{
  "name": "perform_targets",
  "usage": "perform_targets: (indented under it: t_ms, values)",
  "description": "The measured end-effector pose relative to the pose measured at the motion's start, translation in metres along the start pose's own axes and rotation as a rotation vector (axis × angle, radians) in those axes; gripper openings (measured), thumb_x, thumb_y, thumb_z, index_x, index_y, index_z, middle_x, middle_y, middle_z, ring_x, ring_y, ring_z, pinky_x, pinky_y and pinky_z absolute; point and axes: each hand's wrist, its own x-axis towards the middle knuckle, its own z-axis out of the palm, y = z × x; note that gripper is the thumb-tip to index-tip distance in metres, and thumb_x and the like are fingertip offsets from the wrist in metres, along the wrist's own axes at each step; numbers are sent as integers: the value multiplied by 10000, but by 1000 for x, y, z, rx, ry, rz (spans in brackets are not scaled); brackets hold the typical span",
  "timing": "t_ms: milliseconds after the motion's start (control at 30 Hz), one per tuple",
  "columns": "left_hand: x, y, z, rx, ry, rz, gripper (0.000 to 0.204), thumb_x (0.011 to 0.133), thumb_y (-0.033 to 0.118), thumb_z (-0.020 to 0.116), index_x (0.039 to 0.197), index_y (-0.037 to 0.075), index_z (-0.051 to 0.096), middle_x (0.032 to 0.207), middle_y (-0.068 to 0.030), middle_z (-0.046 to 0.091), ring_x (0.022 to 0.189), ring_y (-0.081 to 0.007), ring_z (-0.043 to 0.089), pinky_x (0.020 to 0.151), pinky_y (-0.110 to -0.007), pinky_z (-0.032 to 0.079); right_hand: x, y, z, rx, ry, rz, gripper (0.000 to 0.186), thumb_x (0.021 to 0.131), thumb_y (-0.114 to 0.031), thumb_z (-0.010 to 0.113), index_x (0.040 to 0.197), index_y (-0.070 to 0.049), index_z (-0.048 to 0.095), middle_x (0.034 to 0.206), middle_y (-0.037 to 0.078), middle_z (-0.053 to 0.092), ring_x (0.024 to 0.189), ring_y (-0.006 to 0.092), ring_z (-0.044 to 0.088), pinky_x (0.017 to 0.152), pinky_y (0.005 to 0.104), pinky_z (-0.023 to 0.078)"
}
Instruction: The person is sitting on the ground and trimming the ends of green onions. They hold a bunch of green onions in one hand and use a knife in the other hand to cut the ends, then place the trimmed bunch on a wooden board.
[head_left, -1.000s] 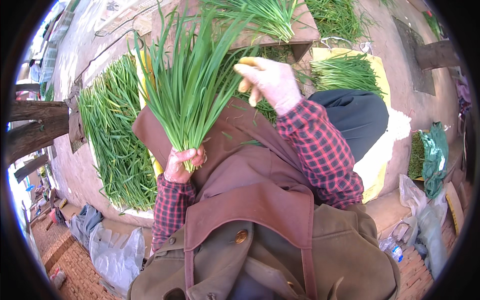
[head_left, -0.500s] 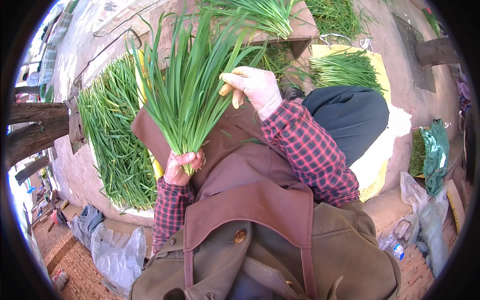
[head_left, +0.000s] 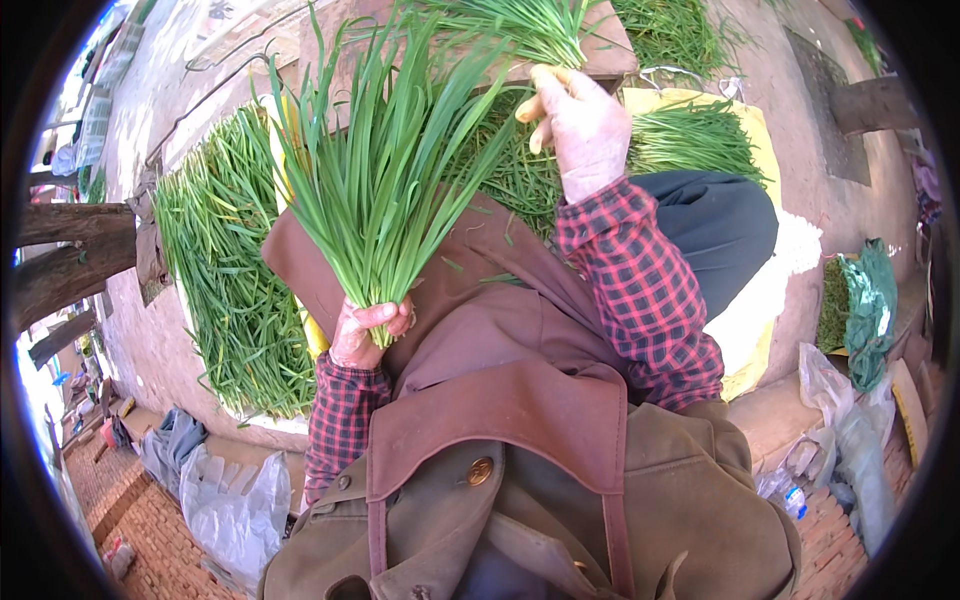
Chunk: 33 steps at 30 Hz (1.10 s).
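Note:
My left hand (head_left: 366, 330) is closed round the pale stem ends of a bunch of garlic chives (head_left: 385, 190). Its long flat leaves fan up and away over my lap. To the right of the leaves, my right hand (head_left: 588, 135) is raised with loosely bent fingers apart. Yellowish coverings sit on those fingers, and I see nothing held in them. Just beyond its fingertips, another bunch of chives (head_left: 540, 30) lies on a low wooden table (head_left: 608, 45), stem ends toward the hand.
At left lies a large heap of chives (head_left: 235, 270). A neater pile of chives (head_left: 695, 140) rests on a yellow sheet (head_left: 765, 150) at right. Loose leaves (head_left: 515, 165) litter the ground under the table. Plastic bags (head_left: 235, 510) and wooden posts (head_left: 75, 245) stand round the edges.
My right hand has moved right and farther out, from beside the held leaves to near the table's edge. The left hand keeps the bunch in almost the same place.

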Motion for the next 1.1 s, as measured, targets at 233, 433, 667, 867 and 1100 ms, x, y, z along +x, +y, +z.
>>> perform_targets:
  t_ms: [233, 433, 667, 867, 1100]
  values:
    - [1, -1, -2, 45, -11, 11, 361, 745, 145, 734, 1021, -23, 575, 774, -106, 617, 551, -137, 514, 538, -291, 421, 15, 13, 2, 111, -239, 279, 295, 839, -203, 711, 940, 67, 650, 682, 135, 682, 354, 132, 509, 335, 250, 375]
    - [0, -2, -2, 54, 12, 11, 367, 741, 152, 738, 1020, -23, 576, 773, -104, 620, 552, -138, 517, 536, -292, 421, 2, 18, 12, 230, -346, 248, 361, 840, -169, 715, 1074, 93, 632, 673, 139, 669, 366, 107, 473, 335, 224, 346]
    - [2, -1, 0, 58, 28, 9, 354, 742, 157, 739, 1002, -24, 581, 754, -96, 612, 544, -137, 506, 532, -291, 415, 17, 19, 1, 418, -528, 191, 249, 880, -172, 673, 1010, 40, 689, 719, 98, 676, 422, 70, 488, 406, 204, 386]
    - [1, 2, 2, 31, 50, -18, 312, 749, 154, 740, 952, -26, 585, 749, -90, 607, 542, -136, 499, 536, -292, 406, 5, 6, 6, 41, -396, -122, 239, 870, -183, 689, 1024, -2, 712, 846, 14, 668, 608, 52, 528, 580, 176, 421]
    - [4, 7, 14, 85, 106, -14, 265, 779, 186, 713, 875, -5, 556, 678, -46, 525, 506, -109, 431, 488, -266, 338, 2, 35, 7, 1027, -929, 476, 347, 1021, -246, 394, 1071, -4, 638, 1211, 318, 564, 708, 248, 658, 583, 282, 508]
